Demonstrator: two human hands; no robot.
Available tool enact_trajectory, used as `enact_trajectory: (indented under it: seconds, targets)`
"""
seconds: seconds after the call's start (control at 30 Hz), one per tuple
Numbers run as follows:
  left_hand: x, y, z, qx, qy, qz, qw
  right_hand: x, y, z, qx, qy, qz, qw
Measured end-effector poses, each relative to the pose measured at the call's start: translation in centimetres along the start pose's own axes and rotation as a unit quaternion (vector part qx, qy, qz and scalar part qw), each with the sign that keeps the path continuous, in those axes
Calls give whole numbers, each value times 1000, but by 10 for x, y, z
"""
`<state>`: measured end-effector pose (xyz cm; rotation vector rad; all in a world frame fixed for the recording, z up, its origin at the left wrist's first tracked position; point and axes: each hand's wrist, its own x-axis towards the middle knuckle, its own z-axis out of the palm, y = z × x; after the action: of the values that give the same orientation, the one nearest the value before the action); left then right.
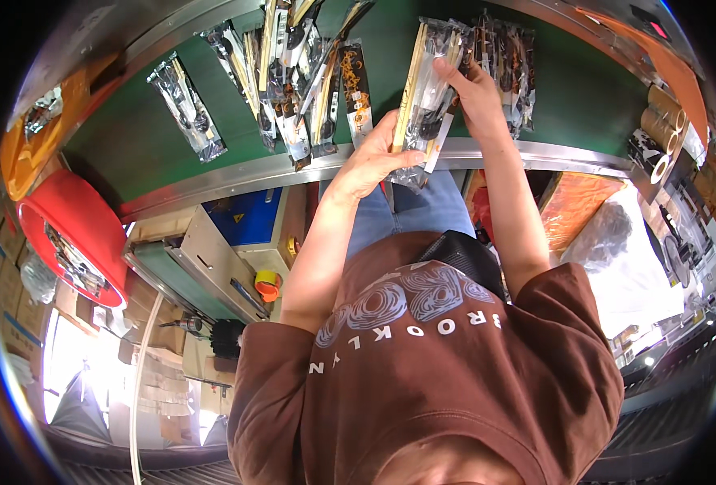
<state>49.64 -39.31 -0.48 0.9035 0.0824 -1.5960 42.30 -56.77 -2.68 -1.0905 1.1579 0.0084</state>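
Note:
Both my hands hold a small stack of cutlery packets (427,97), long clear plastic sleeves with wooden chopsticks and dark utensils inside. My left hand (374,158) is closed around the lower left end, its thumb lying across the front. My right hand (479,101) grips the upper right side with its thumb on the plastic. The stack is tilted over the near edge of a green belt (552,117). Just beyond my right hand lie more cutlery packets (520,77). To the left is a loose heap of packets (289,81), and a single packet (188,109) lies farther left.
A metal rail (293,171) runs along the belt's near edge. At the left stands a red tub (71,190) with packets inside, below an orange bin (47,133). Tape rolls (663,121) sit at the right, above a white plastic bag (633,283).

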Motion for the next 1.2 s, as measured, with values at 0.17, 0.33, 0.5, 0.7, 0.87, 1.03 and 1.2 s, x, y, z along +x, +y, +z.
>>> enact_trajectory:
  seconds: [0.17,0.33,0.5,0.7,0.87,1.03,1.2]
  targets:
    - [1,-1,3,-6,-3,9,1000,2,4,1,119,-38,-34,992]
    - [2,-5,3,9,4,9,1000,1,3,2,107,-37,-41,993]
    - [-8,-23,-4,230,142,28,962,0,-9,-14,28,36,-55,997]
    - [-27,-36,-55,533,449,101,710,9,-10,-16,-562,344,-383,647]
    - [1,8,-51,642,465,257,553,3,35,87,-575,25,-77,814]
    - [14,33,-81,673,460,214,538,12,77,91,-423,-25,-88,902]
    - [-9,37,-62,398,429,167,793,18,56,45,89,-87,157,980]
